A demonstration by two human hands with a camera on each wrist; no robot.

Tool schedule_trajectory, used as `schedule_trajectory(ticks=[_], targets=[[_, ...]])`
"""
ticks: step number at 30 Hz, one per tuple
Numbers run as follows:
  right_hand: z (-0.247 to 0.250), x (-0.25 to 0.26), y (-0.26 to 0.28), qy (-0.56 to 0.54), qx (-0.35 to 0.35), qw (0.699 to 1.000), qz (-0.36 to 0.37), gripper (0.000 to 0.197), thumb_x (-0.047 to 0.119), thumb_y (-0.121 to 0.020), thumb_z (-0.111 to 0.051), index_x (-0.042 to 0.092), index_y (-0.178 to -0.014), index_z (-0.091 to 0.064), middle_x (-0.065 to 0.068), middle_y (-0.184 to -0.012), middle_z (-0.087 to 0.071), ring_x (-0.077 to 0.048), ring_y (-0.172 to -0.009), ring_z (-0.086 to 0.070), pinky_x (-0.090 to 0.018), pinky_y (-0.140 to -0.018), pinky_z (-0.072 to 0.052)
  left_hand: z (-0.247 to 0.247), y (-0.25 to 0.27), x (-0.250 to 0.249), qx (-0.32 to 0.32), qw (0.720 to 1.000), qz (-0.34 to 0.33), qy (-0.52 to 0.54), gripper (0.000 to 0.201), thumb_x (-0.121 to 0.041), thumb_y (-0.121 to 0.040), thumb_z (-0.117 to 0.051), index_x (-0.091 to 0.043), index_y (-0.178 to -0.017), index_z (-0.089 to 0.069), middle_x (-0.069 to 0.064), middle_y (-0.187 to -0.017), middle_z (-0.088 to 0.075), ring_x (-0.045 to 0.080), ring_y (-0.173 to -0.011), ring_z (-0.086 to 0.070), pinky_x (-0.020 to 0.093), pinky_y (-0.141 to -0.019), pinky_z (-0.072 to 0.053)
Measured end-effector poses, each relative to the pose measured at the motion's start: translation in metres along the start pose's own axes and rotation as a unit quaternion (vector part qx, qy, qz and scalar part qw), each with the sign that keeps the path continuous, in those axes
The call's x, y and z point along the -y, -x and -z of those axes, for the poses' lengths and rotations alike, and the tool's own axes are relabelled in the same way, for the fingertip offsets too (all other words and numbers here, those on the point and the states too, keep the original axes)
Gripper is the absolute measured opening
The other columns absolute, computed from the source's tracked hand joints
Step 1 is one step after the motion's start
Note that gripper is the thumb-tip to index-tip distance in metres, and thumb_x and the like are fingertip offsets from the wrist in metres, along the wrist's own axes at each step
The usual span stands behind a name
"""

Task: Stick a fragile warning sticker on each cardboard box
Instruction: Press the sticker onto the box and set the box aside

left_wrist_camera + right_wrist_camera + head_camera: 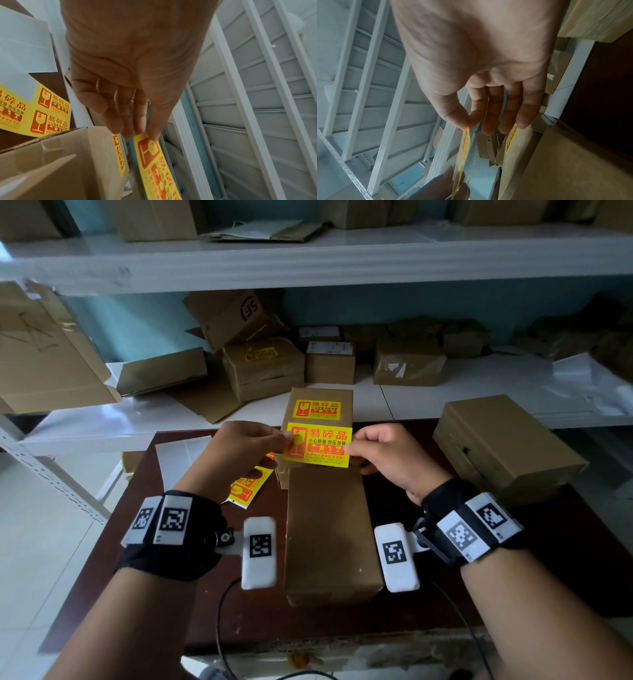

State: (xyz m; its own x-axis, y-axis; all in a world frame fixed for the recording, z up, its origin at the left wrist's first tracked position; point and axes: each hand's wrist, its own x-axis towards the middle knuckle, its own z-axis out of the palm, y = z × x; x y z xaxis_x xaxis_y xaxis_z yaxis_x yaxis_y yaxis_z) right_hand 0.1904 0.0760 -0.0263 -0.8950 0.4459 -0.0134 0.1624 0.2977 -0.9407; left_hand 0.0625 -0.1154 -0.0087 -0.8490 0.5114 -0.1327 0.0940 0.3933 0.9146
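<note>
A dark brown table (428, 604) carries two cardboard boxes end to end, the near box (330, 534) bare, the far box (320, 405) stickered. A sticker sheet (248, 486) and a white backing sheet (178, 458) lie left; a third box (507, 446) sits right.

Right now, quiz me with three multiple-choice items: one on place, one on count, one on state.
1. Where is the loose sticker?
A. held above the boxes
B. flat on the floor
C. on the top shelf

2. How many hands grip it?
A. none
B. one
C. two

3. The near box is:
A. stickered on top
B. bare on top
C. open

Key: 1 A, the left hand and right hand hold it up over the far box; 2 C, each pinches an end; 3 B, its shut top shows plain cardboard.
</note>
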Motion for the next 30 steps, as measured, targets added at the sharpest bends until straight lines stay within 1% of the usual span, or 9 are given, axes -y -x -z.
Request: schedule_trajectory(ticks=[3, 5, 9, 11, 14, 19, 22, 26, 30], targets=[[0.000, 0.000, -0.001, 0.008, 0.003, 1.000, 0.002, 0.020, 0.016, -0.090, -0.066, -0.003, -0.089, -0.071, -0.023, -0.096, -0.072, -0.016, -0.082, -0.062, -0.030, -0.069, -0.051, 0.000, -0.001, 0.001, 0.002, 1.000, 0.010, 0.002, 0.018, -0.029, -0.087, -0.074, -0.013, -0.092, -0.077, -0.008, -0.068, -0.070, 0.009, -0.060, -0.058, 0.023, -0.056, -0.044], [0.002, 0.000, -0.001, 0.016, 0.013, 1.000, -0.005, 0.020, 0.016, -0.091, -0.066, -0.003, -0.088, -0.070, -0.022, -0.087, -0.069, -0.015, -0.077, -0.060, -0.029, -0.066, -0.050, 0.001, -0.001, 0.000, 0.005, 1.000, 0.013, 0.004, 0.017, -0.028, -0.087, -0.074, -0.012, -0.090, -0.077, -0.006, -0.069, -0.069, 0.012, -0.063, -0.054, 0.024, -0.055, -0.043], [0.009, 0.000, 0.001, 0.049, 0.048, 0.997, -0.046, 0.024, 0.016, -0.091, -0.065, -0.008, -0.091, -0.066, 0.003, -0.058, -0.053, 0.000, -0.044, -0.042, -0.014, -0.045, -0.033, 0.002, 0.000, 0.001, 0.036, 0.999, 0.021, -0.014, 0.015, -0.029, -0.087, -0.074, -0.015, -0.083, -0.077, -0.004, -0.068, -0.065, 0.013, -0.060, -0.048, 0.027, -0.055, -0.038], [0.013, -0.002, 0.001, 0.062, 0.051, 0.994, -0.073, 0.026, 0.017, -0.091, -0.066, -0.009, -0.094, -0.066, 0.007, -0.051, -0.039, -0.003, -0.037, -0.031, -0.018, -0.040, -0.023, 0.000, -0.001, 0.002, 0.055, 0.997, 0.027, -0.039, 0.013, -0.027, -0.087, -0.074, -0.016, -0.080, -0.077, -0.006, -0.064, -0.061, 0.012, -0.056, -0.045, 0.025, -0.051, -0.035], [0.014, -0.005, 0.000, 0.073, 0.062, 0.989, -0.115, 0.030, 0.020, -0.087, -0.069, -0.007, -0.101, -0.067, 0.002, -0.058, -0.028, -0.010, -0.045, -0.021, -0.025, -0.046, -0.015, -0.004, -0.001, 0.003, 0.089, 0.991, 0.047, -0.091, 0.012, -0.024, -0.088, -0.072, -0.014, -0.083, -0.078, -0.007, -0.059, -0.059, 0.012, -0.053, -0.043, 0.023, -0.049, -0.034], [0.016, -0.004, 0.005, 0.124, 0.085, 0.977, -0.152, 0.028, 0.028, -0.084, -0.075, 0.011, -0.105, -0.071, 0.003, -0.065, -0.044, -0.011, -0.054, -0.034, -0.025, -0.047, -0.027, -0.006, -0.001, 0.006, 0.120, 0.980, 0.082, -0.132, 0.028, -0.024, -0.088, -0.071, 0.002, -0.099, -0.072, -0.006, -0.054, -0.050, 0.011, -0.048, -0.040, 0.022, -0.049, -0.033], [0.017, -0.005, 0.008, 0.142, 0.086, 0.973, -0.158, 0.031, 0.029, -0.084, -0.076, 0.013, -0.110, -0.070, 0.006, -0.065, -0.047, -0.010, -0.056, -0.037, -0.024, -0.049, -0.030, -0.007, -0.001, 0.010, 0.132, 0.975, 0.083, -0.160, 0.027, -0.026, -0.085, -0.074, -0.002, -0.097, -0.074, 0.003, -0.066, -0.052, 0.014, -0.053, -0.042, 0.023, -0.050, -0.035], [0.017, -0.003, 0.012, 0.179, 0.097, 0.966, -0.161, 0.032, 0.031, -0.083, -0.075, 0.012, -0.108, -0.070, -0.001, -0.069, -0.047, -0.012, -0.058, -0.038, -0.024, -0.053, -0.030, -0.010, 0.000, 0.010, 0.141, 0.971, 0.095, -0.170, 0.023, -0.025, -0.084, -0.077, -0.004, -0.094, -0.075, 0.003, -0.061, -0.045, 0.015, -0.052, -0.038, 0.021, -0.047, -0.033], [0.016, -0.003, 0.014, 0.199, 0.107, 0.960, -0.165, 0.035, 0.033, -0.081, -0.077, 0.010, -0.107, -0.070, -0.008, -0.089, -0.053, -0.023, -0.078, -0.044, -0.025, -0.054, -0.029, -0.011, 0.001, 0.010, 0.146, 0.964, 0.098, -0.197, 0.026, -0.026, -0.084, -0.077, -0.003, -0.096, -0.074, 0.004, -0.062, -0.043, 0.016, -0.051, -0.038, 0.019, -0.044, -0.032]])
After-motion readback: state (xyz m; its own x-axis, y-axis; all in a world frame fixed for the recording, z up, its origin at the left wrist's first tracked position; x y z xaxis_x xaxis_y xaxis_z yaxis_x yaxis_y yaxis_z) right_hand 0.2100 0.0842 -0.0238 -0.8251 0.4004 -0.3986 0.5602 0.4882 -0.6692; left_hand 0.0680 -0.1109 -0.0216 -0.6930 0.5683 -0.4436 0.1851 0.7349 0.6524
